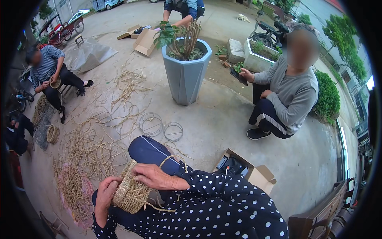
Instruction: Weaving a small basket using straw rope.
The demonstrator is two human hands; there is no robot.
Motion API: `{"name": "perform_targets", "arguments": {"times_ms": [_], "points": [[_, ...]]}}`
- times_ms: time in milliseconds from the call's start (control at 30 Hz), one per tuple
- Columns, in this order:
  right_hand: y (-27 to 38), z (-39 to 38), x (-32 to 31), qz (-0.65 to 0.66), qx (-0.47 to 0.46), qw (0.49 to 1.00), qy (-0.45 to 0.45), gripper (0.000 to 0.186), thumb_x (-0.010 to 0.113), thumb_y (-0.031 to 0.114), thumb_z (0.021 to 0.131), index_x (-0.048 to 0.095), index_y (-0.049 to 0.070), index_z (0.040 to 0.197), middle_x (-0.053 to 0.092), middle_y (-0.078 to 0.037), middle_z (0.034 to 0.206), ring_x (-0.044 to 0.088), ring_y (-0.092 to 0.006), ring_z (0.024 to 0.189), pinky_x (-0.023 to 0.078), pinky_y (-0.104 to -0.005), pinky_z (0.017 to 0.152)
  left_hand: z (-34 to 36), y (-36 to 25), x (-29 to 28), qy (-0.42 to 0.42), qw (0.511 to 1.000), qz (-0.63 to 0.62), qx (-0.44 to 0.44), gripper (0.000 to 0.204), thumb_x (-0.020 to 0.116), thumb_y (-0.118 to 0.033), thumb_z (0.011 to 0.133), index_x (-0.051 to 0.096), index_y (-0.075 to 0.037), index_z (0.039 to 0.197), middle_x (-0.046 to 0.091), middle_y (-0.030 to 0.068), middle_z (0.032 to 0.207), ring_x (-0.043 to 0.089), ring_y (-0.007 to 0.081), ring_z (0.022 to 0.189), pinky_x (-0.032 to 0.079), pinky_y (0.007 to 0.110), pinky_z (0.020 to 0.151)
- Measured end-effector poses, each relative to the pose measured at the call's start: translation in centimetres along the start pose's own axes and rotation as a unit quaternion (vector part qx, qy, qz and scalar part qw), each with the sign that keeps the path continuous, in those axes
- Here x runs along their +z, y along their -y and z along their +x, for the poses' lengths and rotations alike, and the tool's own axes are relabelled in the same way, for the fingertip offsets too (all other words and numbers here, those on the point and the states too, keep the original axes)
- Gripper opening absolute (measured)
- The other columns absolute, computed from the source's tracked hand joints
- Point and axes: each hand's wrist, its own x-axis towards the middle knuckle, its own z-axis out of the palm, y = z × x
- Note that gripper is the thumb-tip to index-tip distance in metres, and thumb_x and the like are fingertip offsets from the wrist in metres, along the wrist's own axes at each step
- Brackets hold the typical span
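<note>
A half-round woven straw basket (131, 195) rests tilted on my lap, its braided wall facing me. My left hand (106, 192) grips its left side, with the thumb and fingers closed on the weave. On the upper right side my right hand (153, 176) is closed at the edge, fingertips pressed into the weave; whether a strand is pinched there is hidden. One loose straw cord (161, 208) trails from the basket's lower right across my lap. Another straw cord (174, 156) loops up above my right wrist.
Tangled straw cords (91, 147) cover the ground at left, partly over pink sheeting (85, 191). Two wire ring frames (173, 131) lie ahead. A tall grey planter (185, 79) stands beyond. An opened cardboard box (258, 177) sits at right. Several people sit or squat around, one holding a phone (238, 76).
</note>
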Motion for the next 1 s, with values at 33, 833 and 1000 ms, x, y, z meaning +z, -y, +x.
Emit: {"name": "perform_targets", "arguments": {"times_ms": [33, 833, 1000], "points": [[-0.2, 0.1, 0.0, 0.012, 0.018, 1.000, 0.000, 0.016, 0.061, 0.009, 0.087, 0.055, -0.001, 0.098, 0.057, -0.016, 0.087, 0.059, -0.0339, 0.081, 0.048, -0.0375, 0.070, -0.6, -0.3, 0.3, -0.025, 0.999, 0.028, 0.015, 0.025, 0.056, -0.011, 0.091, 0.061, 0.004, 0.109, 0.064, 0.0036, 0.096, 0.058, 0.0102, 0.085, 0.046, 0.024, 0.078], [2.9, -1.2, -0.6, 0.065, 0.079, 0.995, 0.019, 0.013, 0.066, -0.009, 0.077, 0.067, -0.002, 0.088, 0.066, -0.009, 0.086, 0.061, -0.0145, 0.077, 0.049, -0.0254, 0.068, -2.3, 3.3, 3.1, -0.266, 0.951, 0.100, 0.121, 0.031, 0.055, -0.025, 0.095, 0.064, 0.004, 0.103, 0.067, 0.0073, 0.096, 0.059, 0.0128, 0.089, 0.046, 0.027, 0.082], [3.2, 1.1, -3.4, 0.175, 0.136, 0.969, -0.108, 0.015, 0.055, 0.014, 0.096, 0.060, 0.000, 0.095, 0.063, -0.010, 0.096, 0.058, -0.0148, 0.087, 0.049, -0.0303, 0.079, -2.3, 3.2, 3.9, -0.284, 0.928, 0.181, 0.161, 0.027, 0.060, -0.027, 0.092, 0.064, 0.000, 0.098, 0.065, 0.0105, 0.084, 0.062, 0.0207, 0.076, 0.047, 0.030, 0.069]]}}
